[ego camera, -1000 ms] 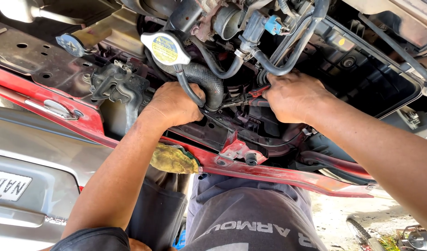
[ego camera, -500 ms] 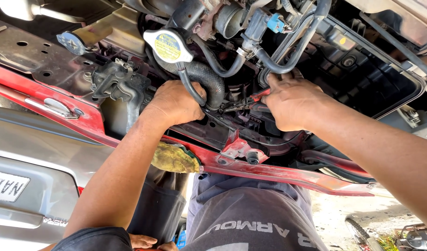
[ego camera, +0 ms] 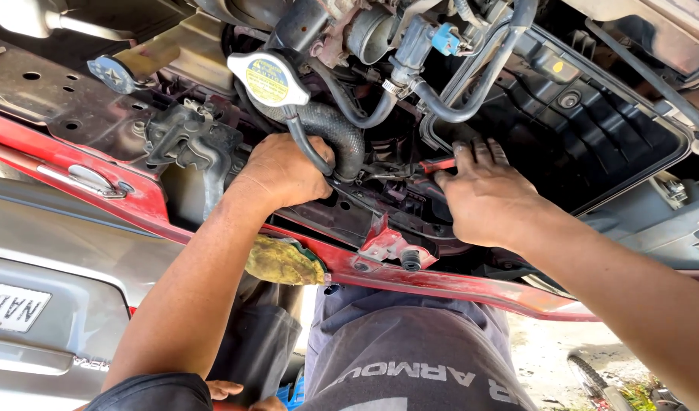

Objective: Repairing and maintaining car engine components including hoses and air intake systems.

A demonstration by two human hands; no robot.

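My left hand (ego camera: 282,173) is closed around a thick black ribbed hose (ego camera: 335,131) just below the round radiator cap with a yellow label (ego camera: 267,78). A thin black hose (ego camera: 302,141) crosses over its fingers. To the right, my right hand (ego camera: 486,196) reaches down into the engine bay and grips a red-handled tool (ego camera: 439,164). The tool's tip points left toward the hose's lower end among dark brackets and is mostly hidden. The two hands are about a hand's width apart.
A red front crossmember (ego camera: 410,275) runs under both forearms, with a yellow rag (ego camera: 282,261) stuffed beneath it. A black plastic air box (ego camera: 593,137) lies right of my right hand. More hoses and a blue connector (ego camera: 447,38) sit above. A silver bumper (ego camera: 52,304) is at the left.
My right hand has slid slightly down and right, its fingers have spread, and the red tool handle now shows. My left hand keeps its hold on the hose.
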